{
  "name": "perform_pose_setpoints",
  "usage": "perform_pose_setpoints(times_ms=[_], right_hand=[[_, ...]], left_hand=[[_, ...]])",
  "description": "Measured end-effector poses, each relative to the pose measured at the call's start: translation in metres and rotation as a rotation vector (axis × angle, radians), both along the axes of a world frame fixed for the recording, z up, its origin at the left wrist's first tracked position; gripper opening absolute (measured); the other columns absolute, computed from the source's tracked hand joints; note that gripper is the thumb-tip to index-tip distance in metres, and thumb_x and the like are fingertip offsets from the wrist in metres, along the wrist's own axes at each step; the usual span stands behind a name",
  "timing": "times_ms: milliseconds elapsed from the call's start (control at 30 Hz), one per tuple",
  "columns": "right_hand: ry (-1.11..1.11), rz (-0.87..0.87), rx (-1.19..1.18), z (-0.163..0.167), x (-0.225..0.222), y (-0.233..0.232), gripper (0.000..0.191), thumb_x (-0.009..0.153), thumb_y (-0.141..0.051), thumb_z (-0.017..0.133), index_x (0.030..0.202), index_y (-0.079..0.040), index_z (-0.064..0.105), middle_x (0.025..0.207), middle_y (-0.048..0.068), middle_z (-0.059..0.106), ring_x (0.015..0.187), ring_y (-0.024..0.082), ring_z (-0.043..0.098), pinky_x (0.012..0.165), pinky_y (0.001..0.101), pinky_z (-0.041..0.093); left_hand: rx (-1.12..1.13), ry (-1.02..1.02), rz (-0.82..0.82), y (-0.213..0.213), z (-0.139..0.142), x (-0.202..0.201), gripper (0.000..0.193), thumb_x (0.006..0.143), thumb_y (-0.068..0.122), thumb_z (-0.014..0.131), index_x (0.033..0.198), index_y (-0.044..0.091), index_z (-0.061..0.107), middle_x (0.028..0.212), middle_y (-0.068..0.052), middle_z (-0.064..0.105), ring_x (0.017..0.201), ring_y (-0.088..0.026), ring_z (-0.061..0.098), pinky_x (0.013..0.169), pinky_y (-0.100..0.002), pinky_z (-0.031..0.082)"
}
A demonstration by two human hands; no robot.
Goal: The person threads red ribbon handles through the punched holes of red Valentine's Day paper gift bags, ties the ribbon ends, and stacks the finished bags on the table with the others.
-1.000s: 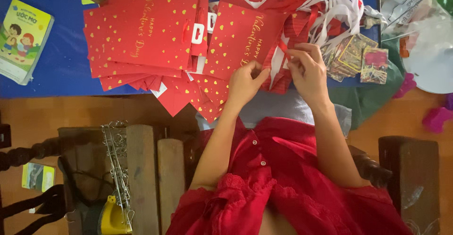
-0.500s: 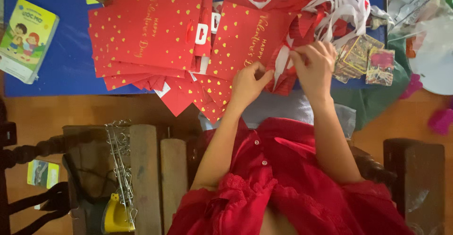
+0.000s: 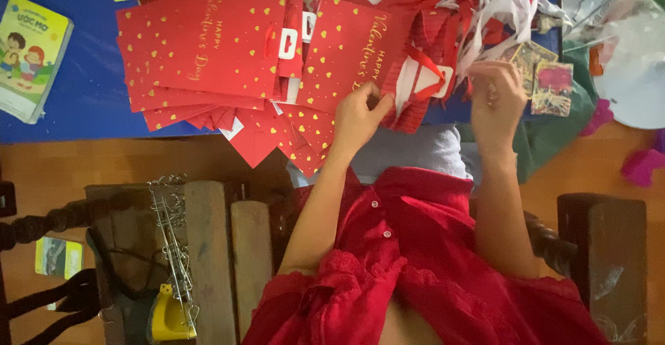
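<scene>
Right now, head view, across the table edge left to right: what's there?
Children's book → stack of red gift bags → left hand → striped red bag → right hand → small picture cards → white plate.

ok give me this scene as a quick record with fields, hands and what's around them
left hand: resting on a red paper gift bag with gold hearts, thumb against a red striped bag
right hand: raised at the tangle of red and white ribbon strips
stack: fanned pile of red heart-printed paper bags on the blue table surface
far corner: green illustrated children's book
beside right hand: small picture cards
</scene>
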State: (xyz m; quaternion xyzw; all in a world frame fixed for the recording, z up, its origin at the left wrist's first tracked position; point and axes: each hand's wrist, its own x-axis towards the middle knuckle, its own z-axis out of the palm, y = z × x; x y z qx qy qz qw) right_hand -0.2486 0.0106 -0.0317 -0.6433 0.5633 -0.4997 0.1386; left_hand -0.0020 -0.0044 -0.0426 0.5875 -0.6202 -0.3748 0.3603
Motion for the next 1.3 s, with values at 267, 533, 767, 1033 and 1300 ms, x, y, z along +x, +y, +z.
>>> perform_pose_setpoints(times_ms=[267, 533, 767, 1033, 1300], right_hand=[[0.454, 0.103, 0.031, -0.006, 0.007, 0.019, 0.016, 0.086, -0.006, 0.08, 0.101, -0.01, 0.078, 0.12, 0.008, 0.063, 0.117, 0.033, 0.055, 0.11, 0.047, 0.041], [0.107, -0.015, -0.05, 0.003, 0.007, 0.015, 0.016, 0.094, 0.001, 0.081, 0.107, -0.004, 0.073, 0.122, 0.011, 0.069, 0.117, 0.031, 0.064, 0.105, 0.0419, 0.051], [0.067, 0.113, -0.219, 0.035, 0.036, 0.007, 0.014, 0.095, 0.003, 0.078, 0.105, -0.002, 0.072, 0.111, 0.012, 0.075, 0.11, 0.031, 0.071, 0.117, 0.0438, 0.045], [0.165, 0.196, 0.021, 0.034, 0.072, -0.004, 0.011, 0.093, -0.007, 0.082, 0.101, -0.005, 0.075, 0.095, 0.008, 0.069, 0.092, 0.029, 0.066, 0.102, 0.0417, 0.048], [0.113, 0.235, 0.386, 0.041, 0.057, 0.005, 0.017, 0.086, -0.015, 0.08, 0.1, -0.007, 0.076, 0.106, 0.011, 0.06, 0.091, 0.029, 0.063, 0.082, 0.0384, 0.051]], left_hand=[[-0.059, 0.095, 0.055, 0.002, 0.005, -0.001, 0.032, 0.091, 0.031, 0.074, 0.08, 0.003, 0.063, 0.066, -0.006, 0.068, 0.059, -0.017, 0.064, 0.058, -0.033, 0.049], [-0.127, 0.056, 0.137, 0.004, 0.0, -0.006, 0.031, 0.091, 0.03, 0.077, 0.081, 0.002, 0.066, 0.068, -0.008, 0.07, 0.059, -0.018, 0.066, 0.058, -0.034, 0.05], [-0.018, 0.027, 0.14, 0.007, -0.001, -0.007, 0.031, 0.091, 0.03, 0.077, 0.082, 0.001, 0.069, 0.066, -0.01, 0.07, 0.056, -0.021, 0.064, 0.057, -0.035, 0.047], [0.072, 0.194, -0.026, 0.002, -0.014, 0.008, 0.023, 0.094, 0.022, 0.074, 0.097, 0.0, 0.07, 0.074, -0.005, 0.068, 0.068, -0.009, 0.059, 0.064, -0.029, 0.05], [0.095, 0.241, -0.086, 0.006, -0.005, 0.01, 0.023, 0.093, 0.021, 0.074, 0.104, 0.001, 0.074, 0.086, -0.005, 0.076, 0.077, -0.008, 0.066, 0.07, -0.027, 0.054]])
